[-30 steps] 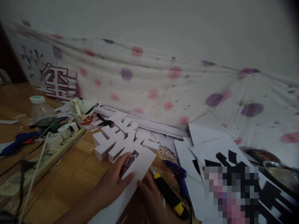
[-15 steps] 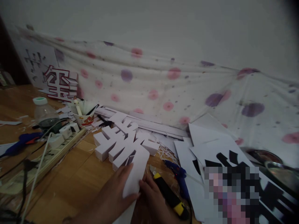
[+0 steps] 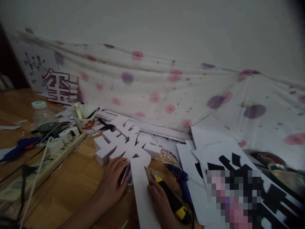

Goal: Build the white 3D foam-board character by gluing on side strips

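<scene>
A white three-dimensional paper character (image 3: pixel 124 144) lies on the wooden table (image 3: pixel 71 181). A long white paper strip (image 3: pixel 143 194) runs from its near end toward me. My left hand (image 3: pixel 111 184) rests beside the strip's left edge, its fingers curled against the character's near wall and a folded flap. At the strip's right edge my right hand (image 3: pixel 159 200) presses down with its fingers held together. A black and yellow utility knife (image 3: pixel 171 198) lies just right of that hand.
A blue glue gun (image 3: pixel 179 178) and printed sheets (image 3: pixel 214 152) lie to the right. On the left are a power strip (image 3: pixel 47 152), a plastic bottle (image 3: pixel 43 116), a cup of tools (image 3: pixel 84 119) and another blue glue gun (image 3: pixel 20 146). A spotted cloth (image 3: pixel 166 92) hangs behind.
The white strip has swung down from a tilted, lifted pose to lie along the table toward me. My left hand moved up to the character's near end; my right hand shifted right.
</scene>
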Demonstrator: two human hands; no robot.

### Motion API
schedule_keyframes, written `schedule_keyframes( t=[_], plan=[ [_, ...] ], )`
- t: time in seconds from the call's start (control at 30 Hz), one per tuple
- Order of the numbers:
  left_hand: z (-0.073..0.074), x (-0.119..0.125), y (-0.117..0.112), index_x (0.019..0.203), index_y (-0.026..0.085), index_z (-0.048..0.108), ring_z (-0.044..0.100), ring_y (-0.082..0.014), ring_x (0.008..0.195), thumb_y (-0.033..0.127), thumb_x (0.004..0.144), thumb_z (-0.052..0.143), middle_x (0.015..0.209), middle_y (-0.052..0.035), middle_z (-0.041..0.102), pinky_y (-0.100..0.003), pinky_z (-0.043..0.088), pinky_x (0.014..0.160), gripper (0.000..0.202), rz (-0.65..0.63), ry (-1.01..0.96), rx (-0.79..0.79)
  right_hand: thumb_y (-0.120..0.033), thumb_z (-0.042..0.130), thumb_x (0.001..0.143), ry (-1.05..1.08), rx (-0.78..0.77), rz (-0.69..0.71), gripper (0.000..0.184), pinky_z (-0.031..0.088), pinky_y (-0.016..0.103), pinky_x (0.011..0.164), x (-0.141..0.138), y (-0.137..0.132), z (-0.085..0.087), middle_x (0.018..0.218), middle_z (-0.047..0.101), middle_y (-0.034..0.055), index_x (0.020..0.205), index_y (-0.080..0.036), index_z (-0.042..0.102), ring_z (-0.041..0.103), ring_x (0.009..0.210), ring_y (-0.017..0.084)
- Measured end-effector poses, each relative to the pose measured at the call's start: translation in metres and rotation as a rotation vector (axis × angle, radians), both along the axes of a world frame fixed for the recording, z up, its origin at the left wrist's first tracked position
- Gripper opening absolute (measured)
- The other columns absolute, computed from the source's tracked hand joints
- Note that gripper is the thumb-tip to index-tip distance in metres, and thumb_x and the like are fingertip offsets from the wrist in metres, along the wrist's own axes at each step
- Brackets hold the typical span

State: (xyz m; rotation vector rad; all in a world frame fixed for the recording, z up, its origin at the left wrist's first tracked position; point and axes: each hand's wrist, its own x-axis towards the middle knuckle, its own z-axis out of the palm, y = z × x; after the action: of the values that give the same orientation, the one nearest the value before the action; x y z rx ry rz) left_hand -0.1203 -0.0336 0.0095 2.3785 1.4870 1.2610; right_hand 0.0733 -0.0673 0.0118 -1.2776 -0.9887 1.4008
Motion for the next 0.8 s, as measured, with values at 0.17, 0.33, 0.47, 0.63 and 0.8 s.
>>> schedule_keyframes(
  t=[0.17,0.33,0.47,0.63,0.8],
  plan=[
    [0.004,-0.004,0.006,0.116,0.025,0.052,0.053,-0.0230,0.111,0.025,0.085,0.045,0.116,-0.0059,0.060,-0.042,0.045,0.094,0.032,0.016,-0.037,-0.001,-0.032,0.061,0.066,0.081,-0.012,0.041,0.013,0.043,0.033,0.071,-0.013,-0.008,-0.003,0.072,0.064,0.0008,0.076,-0.023,0.064,0.057,0.074,0.022],
    [0.009,-0.012,0.015,0.113,0.025,0.055,0.054,-0.0221,0.110,0.026,0.086,0.045,0.115,-0.0046,0.062,-0.043,0.045,0.095,0.028,0.032,-0.055,-0.002,-0.031,0.062,0.066,0.283,-0.066,0.076,0.011,0.044,0.031,0.063,-0.035,-0.015,-0.014,0.063,0.062,-0.0022,0.073,-0.024,0.059,0.058,0.064,0.019],
    [0.008,-0.017,0.022,0.113,0.025,0.055,0.054,-0.0224,0.112,0.027,0.086,0.046,0.116,-0.0043,0.063,-0.044,0.044,0.096,0.028,0.009,-0.059,0.002,-0.027,0.062,0.064,0.283,-0.067,0.079,0.008,0.045,0.032,0.063,-0.039,-0.016,-0.013,0.063,0.063,-0.0020,0.071,-0.024,0.060,0.060,0.070,0.022],
    [0.003,-0.017,0.024,0.115,0.024,0.053,0.054,-0.0217,0.112,0.025,0.086,0.046,0.116,-0.0044,0.063,-0.044,0.043,0.096,0.029,-0.009,-0.030,0.000,-0.030,0.064,0.064,0.324,-0.060,0.050,0.010,0.047,0.035,0.064,-0.037,-0.014,-0.018,0.063,0.063,-0.0006,0.069,-0.024,0.058,0.062,0.071,0.023],
    [-0.004,-0.015,0.024,0.117,0.023,0.051,0.054,-0.0216,0.114,0.023,0.087,0.045,0.118,-0.0052,0.062,-0.047,0.039,0.100,0.031,-0.027,0.031,0.014,-0.036,0.064,0.067,0.294,-0.039,0.061,0.016,0.047,0.037,0.066,-0.035,-0.008,-0.029,0.070,0.065,0.0019,0.077,-0.024,0.060,0.062,0.074,0.025]
  ],
)
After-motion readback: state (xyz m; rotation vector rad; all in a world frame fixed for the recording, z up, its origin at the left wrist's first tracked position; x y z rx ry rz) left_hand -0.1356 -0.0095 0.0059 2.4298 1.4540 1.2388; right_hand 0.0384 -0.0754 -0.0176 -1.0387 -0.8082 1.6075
